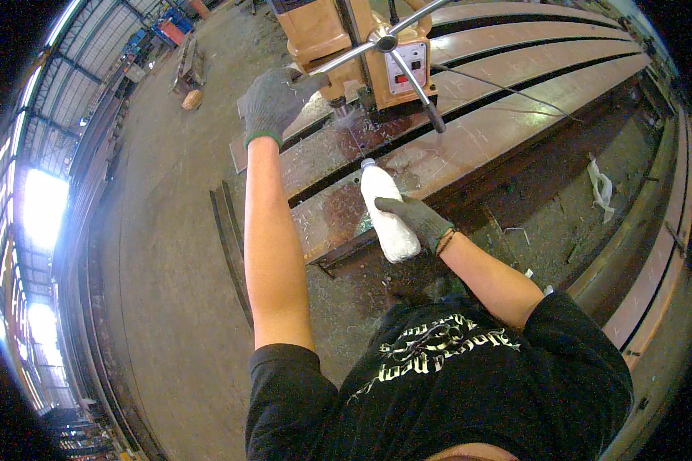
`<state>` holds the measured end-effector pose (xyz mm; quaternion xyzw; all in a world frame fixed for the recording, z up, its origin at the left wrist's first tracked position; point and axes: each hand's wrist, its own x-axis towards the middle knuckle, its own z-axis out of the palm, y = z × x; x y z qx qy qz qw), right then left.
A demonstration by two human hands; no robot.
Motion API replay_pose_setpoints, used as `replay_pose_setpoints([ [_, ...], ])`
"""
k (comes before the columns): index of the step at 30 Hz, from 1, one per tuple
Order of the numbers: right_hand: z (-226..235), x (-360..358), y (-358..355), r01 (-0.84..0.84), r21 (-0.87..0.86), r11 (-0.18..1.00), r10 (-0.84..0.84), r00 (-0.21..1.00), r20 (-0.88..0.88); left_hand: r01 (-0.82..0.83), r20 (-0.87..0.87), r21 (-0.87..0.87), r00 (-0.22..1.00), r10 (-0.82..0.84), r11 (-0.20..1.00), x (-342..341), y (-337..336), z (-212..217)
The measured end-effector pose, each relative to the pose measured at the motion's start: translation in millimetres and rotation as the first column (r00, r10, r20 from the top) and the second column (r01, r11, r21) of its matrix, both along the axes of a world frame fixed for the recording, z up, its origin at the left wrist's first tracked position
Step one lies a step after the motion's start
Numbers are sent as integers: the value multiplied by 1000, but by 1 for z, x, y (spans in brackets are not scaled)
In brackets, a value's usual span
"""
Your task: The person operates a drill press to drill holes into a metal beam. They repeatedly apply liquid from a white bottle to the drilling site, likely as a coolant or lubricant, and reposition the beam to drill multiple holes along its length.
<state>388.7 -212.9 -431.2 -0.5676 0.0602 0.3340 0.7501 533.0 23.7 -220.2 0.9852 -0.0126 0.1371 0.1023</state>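
Note:
My left hand, in a grey knit glove with a green cuff, is closed round the end of one spoke of the feed handle on a yellow drill press. In my gloved right hand is a white plastic bottle, gripped round its side and tilted with its narrow tip toward the drill. A thin line of liquid seems to run from the tip toward the drill bit. Under the bit, the steel beam is wet and strewn with metal shavings.
More long steel beams lie parallel beyond, with dark gaps between them. A black cable trails over them from the drill. White plastic scrap lies on the floor at right. Narrow steel bars rest on the floor at left.

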Motion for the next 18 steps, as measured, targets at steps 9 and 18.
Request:
replay_pose_setpoints([
  [9,7,4,2,28,25,999,-28,1000,3,-6,-10,17,1000,6,1000,4,-1,2],
  [18,-2,5,1,11,44,999,-11,1000,-10,17,43,-17,999,-16,1000,-11,-10,6],
])
